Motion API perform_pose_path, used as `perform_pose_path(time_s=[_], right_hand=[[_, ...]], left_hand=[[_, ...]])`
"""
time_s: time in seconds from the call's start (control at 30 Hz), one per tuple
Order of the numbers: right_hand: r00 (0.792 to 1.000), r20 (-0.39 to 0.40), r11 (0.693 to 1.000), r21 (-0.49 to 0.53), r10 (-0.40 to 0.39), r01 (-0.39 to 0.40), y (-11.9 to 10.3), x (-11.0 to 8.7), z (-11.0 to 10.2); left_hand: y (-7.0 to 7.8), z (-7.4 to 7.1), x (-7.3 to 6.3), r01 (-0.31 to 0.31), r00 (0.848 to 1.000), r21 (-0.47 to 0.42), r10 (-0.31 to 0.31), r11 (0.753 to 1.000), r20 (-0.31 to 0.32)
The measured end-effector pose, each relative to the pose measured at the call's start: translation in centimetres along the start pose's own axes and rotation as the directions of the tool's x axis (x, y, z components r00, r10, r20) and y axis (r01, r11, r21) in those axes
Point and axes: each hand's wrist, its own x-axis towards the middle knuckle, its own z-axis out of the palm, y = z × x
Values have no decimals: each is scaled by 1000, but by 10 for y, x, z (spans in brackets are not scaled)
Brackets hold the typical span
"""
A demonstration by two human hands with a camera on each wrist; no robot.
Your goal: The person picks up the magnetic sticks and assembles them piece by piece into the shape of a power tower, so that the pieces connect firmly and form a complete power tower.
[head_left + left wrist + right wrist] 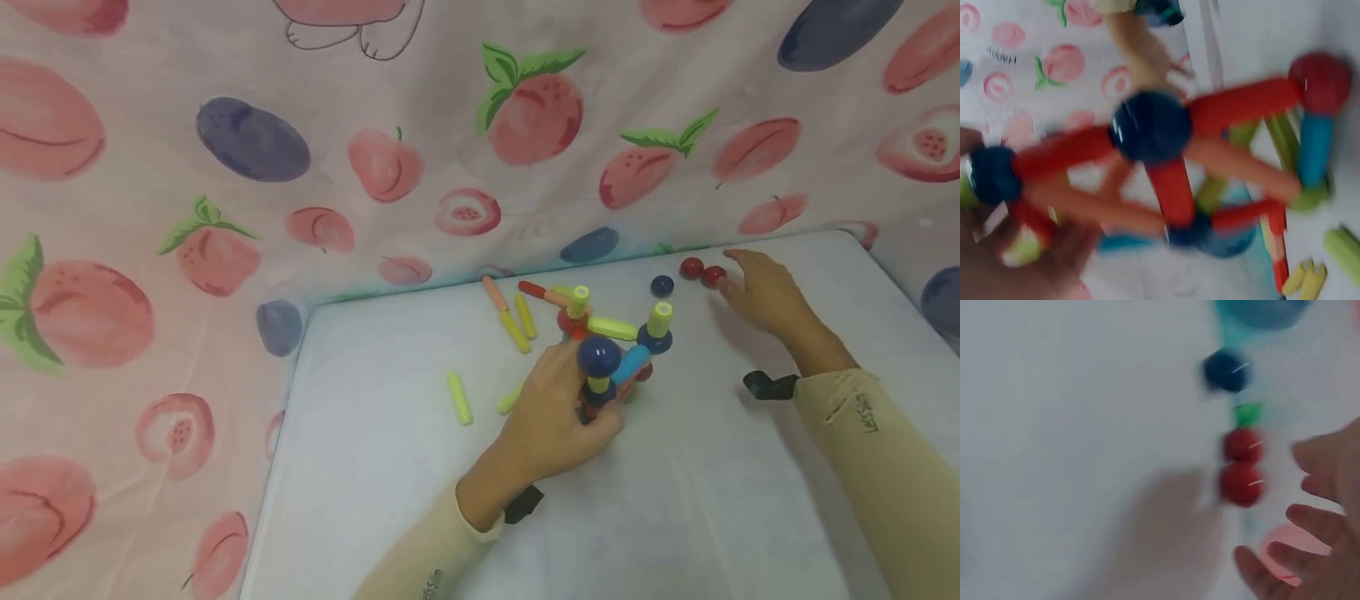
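My left hand (551, 417) grips a toy frame of coloured rods and balls at its near corner, holding it above the table. A dark blue ball (598, 357) tops a short yellow rod at that corner, and two more yellow rods (660, 320) stand upright farther back. In the left wrist view, red rods (1244, 106) and orange rods (1241, 165) meet at a dark blue ball (1152, 127). My right hand (767, 292) is at the back right with fingers spread, beside two red balls (702, 272) that lie together. Whether a fingertip touches them cannot be told.
A loose dark blue ball (662, 286) lies left of the red ones. Left of the frame are scattered yellow rods (525, 317), an orange rod (494, 292), a red rod (532, 289) and a yellow-green rod (459, 398). A fruit-print cloth (420, 100) hangs behind the white table (360, 483).
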Motion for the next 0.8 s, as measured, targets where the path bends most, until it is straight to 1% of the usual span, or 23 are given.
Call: perform_pose_path(time_s=[0.03,0.07,0.1,0.13,0.17,0.23,0.27,0.33,0.4,0.47,0.53,0.57,0.6,0.63,0.67,0.7,0.73,0.77,0.8], right_hand=[[998,56,1000,-28,12,-10,8,6,5],[995,92,999,-48,26,-22,14,10,10],[993,110,997,-62,46,-39,17,13,15],[992,112,997,-64,60,-53,19,14,19],[993,97,996,-57,70,-64,20,13,22],[996,56,996,-63,64,-60,18,13,27],[997,43,996,-64,63,-60,17,13,29],[997,38,996,-67,61,-58,15,11,29],[997,35,994,-82,68,-65,10,6,27],[998,-2,996,-75,56,-56,0,-4,20],[996,-85,999,-29,19,-22,-18,-21,9],[992,-128,1000,5,-4,5,-29,-31,2],[984,-176,997,59,-31,42,-42,-41,-5],[973,-223,985,142,-60,93,-54,-53,-13],[958,-269,961,224,-96,159,-68,-66,-20],[938,-312,917,310,-151,250,-80,-78,-27],[911,-349,840,406,-222,360,-90,-89,-33],[876,-374,738,489,-304,465,-100,-99,-38],[832,-396,630,545,-388,553,-108,-109,-41]], left_hand=[[-2,-2,2,-14,999,-61,17,998,49],[-4,-4,4,-15,995,-113,26,993,99],[-6,-6,6,-13,989,-159,37,987,144],[-7,-7,7,-15,983,-191,49,981,178],[-8,-8,8,-10,977,-210,54,978,204],[-8,-10,8,10,975,-199,34,980,218],[-8,-9,7,17,977,-182,23,983,212],[-6,-7,4,14,985,-138,10,990,171],[-1,-3,0,30,994,-117,-18,993,105],[4,2,-5,41,999,-95,-38,995,32],[8,5,-9,66,997,-84,-68,994,-26],[9,6,-10,82,995,-86,-86,993,-43],[9,6,-11,95,994,-77,-99,992,-53],[8,6,-12,105,992,-74,-109,992,-56],[8,5,-12,118,991,-85,-123,989,-52],[6,4,-12,130,990,-99,-135,987,-43],[4,2,-12,143,989,-117,-147,983,-29],[2,0,-11,154,988,-133,-157,979,-13],[-1,-2,-10,165,986,-149,-166,975,6]])
